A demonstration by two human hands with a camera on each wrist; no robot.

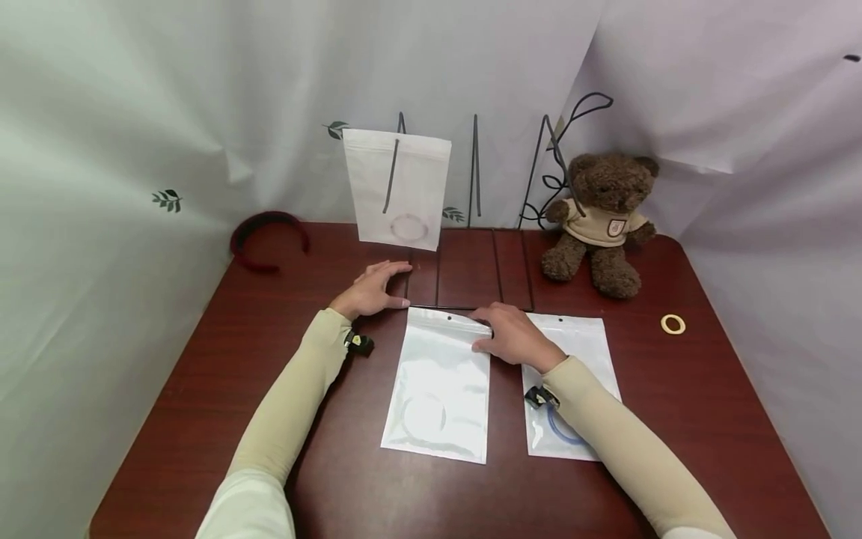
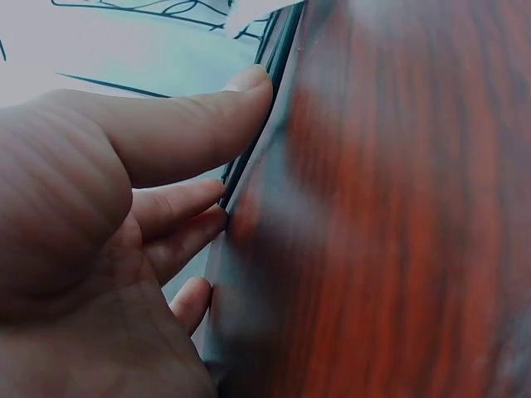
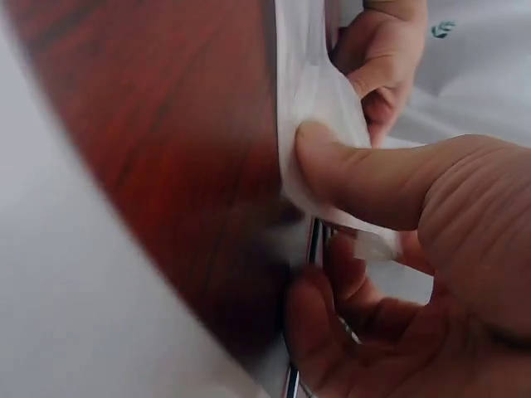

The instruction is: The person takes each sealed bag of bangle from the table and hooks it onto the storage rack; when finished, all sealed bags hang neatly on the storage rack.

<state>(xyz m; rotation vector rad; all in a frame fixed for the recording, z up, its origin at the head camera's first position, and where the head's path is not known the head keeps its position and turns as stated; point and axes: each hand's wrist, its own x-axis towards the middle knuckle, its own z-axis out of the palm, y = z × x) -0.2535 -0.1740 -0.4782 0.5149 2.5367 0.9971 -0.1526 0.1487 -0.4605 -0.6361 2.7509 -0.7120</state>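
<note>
My right hand (image 1: 515,335) pinches the top right corner of a white zip pouch (image 1: 441,382) that lies on the table. In the right wrist view the thumb (image 3: 357,170) presses on the pouch's bent edge, with fingers curled beneath. A round outline shows through the pouch's lower part. My left hand (image 1: 373,290) is left of the pouch's top edge, thumb and fingers apart and holding nothing, close to the base of a black wire rack (image 1: 438,277). Partly under my right forearm lies a second pouch (image 1: 582,344) with a blue ring (image 1: 557,430) inside.
Another white pouch (image 1: 420,172) hangs on the rack's left hook. A brown teddy bear (image 1: 606,187) in a beige top sits at the back right, close to the rack. A yellow ring (image 1: 664,324) lies near the right edge, a dark red headband (image 1: 237,243) at the back left.
</note>
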